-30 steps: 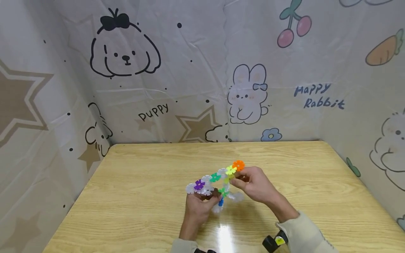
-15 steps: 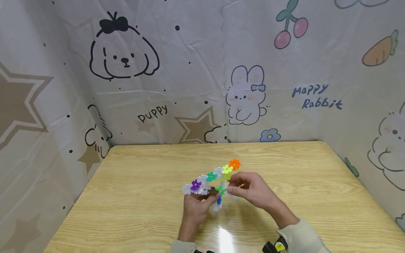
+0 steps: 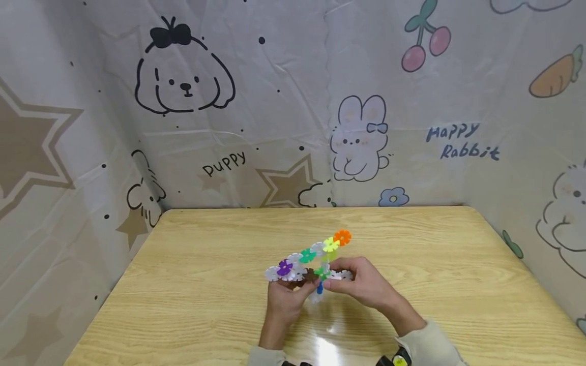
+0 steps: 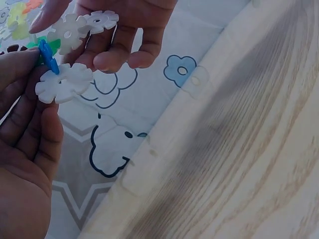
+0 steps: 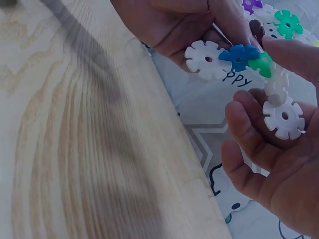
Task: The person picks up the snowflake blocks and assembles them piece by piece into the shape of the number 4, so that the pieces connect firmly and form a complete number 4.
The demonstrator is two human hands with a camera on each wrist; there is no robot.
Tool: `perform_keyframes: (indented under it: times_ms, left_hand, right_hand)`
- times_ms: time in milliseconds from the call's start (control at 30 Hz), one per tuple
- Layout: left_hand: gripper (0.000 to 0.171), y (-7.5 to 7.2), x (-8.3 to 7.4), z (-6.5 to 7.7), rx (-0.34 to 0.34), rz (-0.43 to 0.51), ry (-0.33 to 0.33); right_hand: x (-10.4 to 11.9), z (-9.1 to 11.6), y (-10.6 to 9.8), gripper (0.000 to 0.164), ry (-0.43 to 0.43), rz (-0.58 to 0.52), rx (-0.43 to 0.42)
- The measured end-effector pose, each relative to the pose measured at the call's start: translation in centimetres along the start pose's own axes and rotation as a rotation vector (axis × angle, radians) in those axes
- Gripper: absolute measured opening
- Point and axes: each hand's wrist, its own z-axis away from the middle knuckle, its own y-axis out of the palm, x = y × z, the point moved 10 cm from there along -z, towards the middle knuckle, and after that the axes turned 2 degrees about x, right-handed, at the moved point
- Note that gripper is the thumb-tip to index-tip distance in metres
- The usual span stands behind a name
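Observation:
A structure of notched, flower-shaped interlocking plastic discs [image 3: 308,255] hangs above the table, in white, purple, green, yellow, orange, brown and blue. My left hand [image 3: 285,307] pinches it near the brown disc [image 3: 311,275], the thumb on top. From the right, my right hand [image 3: 366,284] holds it near the green disc [image 3: 322,273], its thumb beside the blue disc [image 5: 239,57]. A short arm of white discs [image 5: 284,117] lies in front of the right fingers in the right wrist view. Another white disc [image 4: 64,82] sticks out below the blue one in the left wrist view.
A light wood-grain table [image 3: 206,284] spreads under both hands. Behind it and at the sides hangs a pale cloth [image 3: 284,117] printed with cartoon animals, stars and fruit. A dark wrist device [image 3: 393,360] sits by the right sleeve.
My right hand has moved from the yellow discs near the orange end down to the green disc and the white arm. The left hand keeps its hold in much the same place.

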Motion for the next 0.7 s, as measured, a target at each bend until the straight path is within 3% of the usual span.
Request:
perform_keyframes:
  times_ms: [333,700]
  left_hand:
    - [0.021,0.29,0.17,-0.09,0.044,-0.052,-0.025]
    - [0.026,0.19,0.01,0.00,0.049,-0.115,-0.045]
  right_hand:
    - [-0.05,0.38,0.29,0.024,-0.022,-0.045,0.003]
    - [-0.15,0.90,-0.34,0.023,-0.018,-0.089,-0.033]
